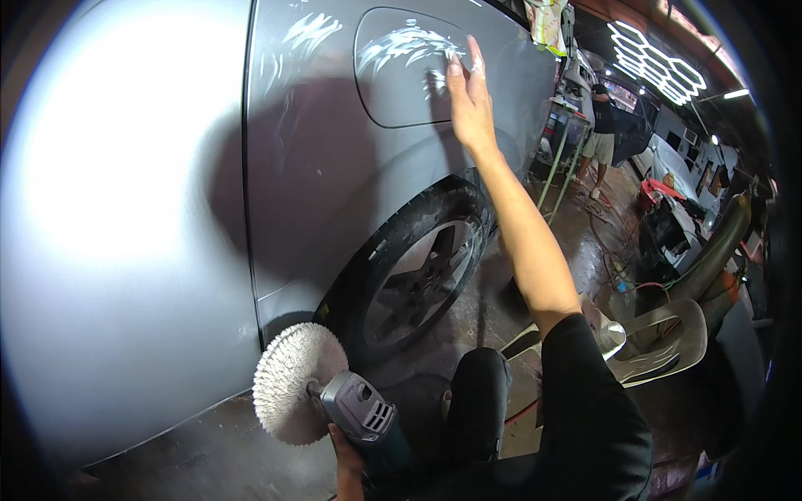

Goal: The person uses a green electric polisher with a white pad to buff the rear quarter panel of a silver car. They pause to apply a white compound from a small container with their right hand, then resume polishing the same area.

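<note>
My right hand [472, 104] is raised against the grey car panel [309, 184], at the right edge of the fuel flap [401, 104]. Its fingers are stretched out, with white paste on the fingertips and nothing held. Streaks of white polishing paste [409, 46] cover the upper flap and the panel to its left. Low down, my left hand [347, 459] grips a polisher [361, 405], partly out of view. The polisher's round white woolly pad [296, 384] faces the car's lower side, beside the rear wheel [422, 275]. I cannot tell whether the pad touches the panel.
A plastic chair [668, 342] stands close on my right. Beyond it are a green metal stand [564, 154], hoses on the floor, and another person [600, 138] farther back. My bent knee [480, 392] is near the wheel.
</note>
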A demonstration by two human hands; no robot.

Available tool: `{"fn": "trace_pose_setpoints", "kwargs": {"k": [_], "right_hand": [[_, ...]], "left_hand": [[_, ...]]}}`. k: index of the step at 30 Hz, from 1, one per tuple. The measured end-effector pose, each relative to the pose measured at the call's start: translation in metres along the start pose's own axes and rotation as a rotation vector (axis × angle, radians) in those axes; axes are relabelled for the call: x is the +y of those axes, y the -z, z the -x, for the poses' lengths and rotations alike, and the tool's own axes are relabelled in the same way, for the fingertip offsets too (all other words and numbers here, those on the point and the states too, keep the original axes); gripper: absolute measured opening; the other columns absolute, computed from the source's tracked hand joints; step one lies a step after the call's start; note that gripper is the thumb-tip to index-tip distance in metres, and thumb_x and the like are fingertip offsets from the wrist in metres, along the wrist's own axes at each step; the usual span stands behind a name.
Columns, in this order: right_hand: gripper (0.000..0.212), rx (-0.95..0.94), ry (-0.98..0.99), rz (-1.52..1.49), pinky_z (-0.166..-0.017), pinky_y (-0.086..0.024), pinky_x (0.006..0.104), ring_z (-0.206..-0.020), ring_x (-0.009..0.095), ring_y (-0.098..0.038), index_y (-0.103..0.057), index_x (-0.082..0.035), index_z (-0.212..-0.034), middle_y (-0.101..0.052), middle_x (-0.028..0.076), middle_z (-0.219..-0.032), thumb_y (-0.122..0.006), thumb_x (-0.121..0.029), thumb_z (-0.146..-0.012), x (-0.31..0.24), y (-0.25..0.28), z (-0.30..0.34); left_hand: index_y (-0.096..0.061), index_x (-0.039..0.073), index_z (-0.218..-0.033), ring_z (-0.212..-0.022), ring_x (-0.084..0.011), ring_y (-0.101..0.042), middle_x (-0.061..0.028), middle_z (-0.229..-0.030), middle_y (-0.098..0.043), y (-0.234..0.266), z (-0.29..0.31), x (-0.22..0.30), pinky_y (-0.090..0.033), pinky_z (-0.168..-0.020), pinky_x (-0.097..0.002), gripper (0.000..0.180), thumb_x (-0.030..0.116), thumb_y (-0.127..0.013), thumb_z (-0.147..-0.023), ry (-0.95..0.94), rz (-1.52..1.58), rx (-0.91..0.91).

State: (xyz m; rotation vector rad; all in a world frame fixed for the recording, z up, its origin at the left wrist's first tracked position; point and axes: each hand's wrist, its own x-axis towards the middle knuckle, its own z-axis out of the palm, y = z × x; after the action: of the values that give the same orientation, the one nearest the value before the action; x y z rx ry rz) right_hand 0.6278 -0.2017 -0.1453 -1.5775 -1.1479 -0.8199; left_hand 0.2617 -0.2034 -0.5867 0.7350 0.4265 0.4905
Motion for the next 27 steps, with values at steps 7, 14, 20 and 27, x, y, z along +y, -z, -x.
{"fn": "trace_pose_setpoints", "kwargs": {"k": [7,14,20,27], "right_hand": [[0.060,-0.049,0.103,-0.135,-0.107,-0.038,0.0352,-0.134,0.029,-0.045,-0.027,-0.004,-0.149,-0.048,0.016,-0.143,-0.046,-0.031,-0.100,0.039,0.006,0.007],[0.076,-0.103,0.101,-0.231,-0.114,-0.025,0.0347,-0.138,0.030,-0.039,-0.016,-0.008,-0.154,-0.040,0.021,-0.149,-0.045,-0.050,-0.098,-0.010,-0.007,-0.055],[0.074,-0.069,0.311,0.229,-0.113,-0.028,0.0344,-0.136,0.028,-0.043,-0.018,-0.010,-0.154,-0.045,0.020,-0.145,-0.045,-0.049,-0.098,-0.004,-0.024,-0.061],[0.059,-0.122,0.032,0.099,-0.112,-0.029,0.0345,-0.135,0.024,-0.041,-0.030,-0.005,-0.150,-0.040,0.018,-0.149,-0.040,-0.039,-0.103,0.022,0.004,-0.020]], "left_hand": [[-0.038,0.008,-0.144,-0.125,-0.0286,-0.049,-0.0108,-0.138,-0.050,0.008,0.004,0.001,-0.038,-0.108,-0.0427,0.092,0.080,-0.032,-0.086,-0.040,-0.006,0.032],[-0.039,0.007,-0.144,-0.126,-0.0277,-0.049,-0.0107,-0.139,-0.050,0.014,-0.002,0.003,-0.038,-0.107,-0.0421,0.093,0.080,-0.032,-0.086,-0.055,-0.063,0.117],[-0.039,0.004,-0.144,-0.127,-0.0268,-0.047,-0.0105,-0.140,-0.049,-0.001,0.005,0.001,-0.034,-0.110,-0.0407,0.091,0.077,-0.035,-0.088,0.024,-0.064,0.050],[-0.046,-0.004,-0.137,-0.126,-0.0225,-0.046,-0.0109,-0.137,-0.051,-0.007,0.020,0.008,-0.029,-0.110,-0.0338,0.077,0.062,-0.028,-0.099,0.070,-0.037,-0.028]]}}
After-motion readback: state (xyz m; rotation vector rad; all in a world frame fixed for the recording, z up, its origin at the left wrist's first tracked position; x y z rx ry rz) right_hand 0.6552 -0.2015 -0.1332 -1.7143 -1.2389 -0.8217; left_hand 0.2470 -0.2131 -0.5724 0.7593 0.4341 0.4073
